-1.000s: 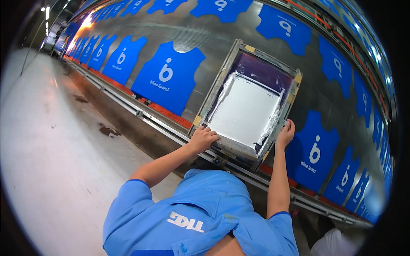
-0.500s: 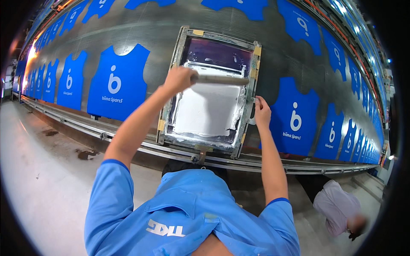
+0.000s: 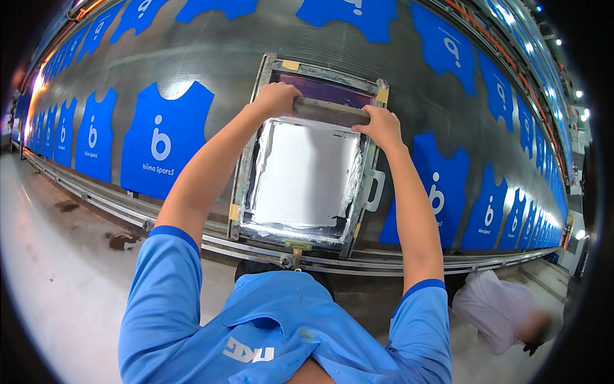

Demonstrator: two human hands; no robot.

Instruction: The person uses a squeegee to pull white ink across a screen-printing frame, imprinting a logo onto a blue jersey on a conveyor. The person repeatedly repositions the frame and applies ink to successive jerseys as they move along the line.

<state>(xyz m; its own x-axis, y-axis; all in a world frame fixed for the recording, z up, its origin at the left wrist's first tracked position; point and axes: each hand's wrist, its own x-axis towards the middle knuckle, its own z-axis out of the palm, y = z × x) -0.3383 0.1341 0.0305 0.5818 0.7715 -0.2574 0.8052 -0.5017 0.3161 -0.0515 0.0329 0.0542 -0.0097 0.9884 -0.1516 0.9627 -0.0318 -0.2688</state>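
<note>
A framed printing screen (image 3: 246, 173) lies on the long dark table in front of me, its mesh spread with white ink (image 3: 304, 176). Across the far part of the screen lies a squeegee (image 3: 331, 112) with a long grey-brown handle. My left hand (image 3: 276, 100) is closed around its left end. At its right end my right hand (image 3: 382, 127) grips with thumb and fingers. The purple far strip of mesh (image 3: 329, 91) shows beyond the squeegee. A white handle (image 3: 376, 191) juts from the frame's right side, touched by neither hand.
Blue vest-shaped cloth pieces with white prints lie left (image 3: 167, 137) and right (image 3: 430, 192) of the screen, with more rows along the table (image 3: 236, 70). A metal rail (image 3: 192, 237) runs along the near edge. A person in pale clothing (image 3: 489, 307) is at lower right.
My right hand has left the frame's right side and taken hold of the squeegee's right end. The squeegee has moved toward the screen's far end.
</note>
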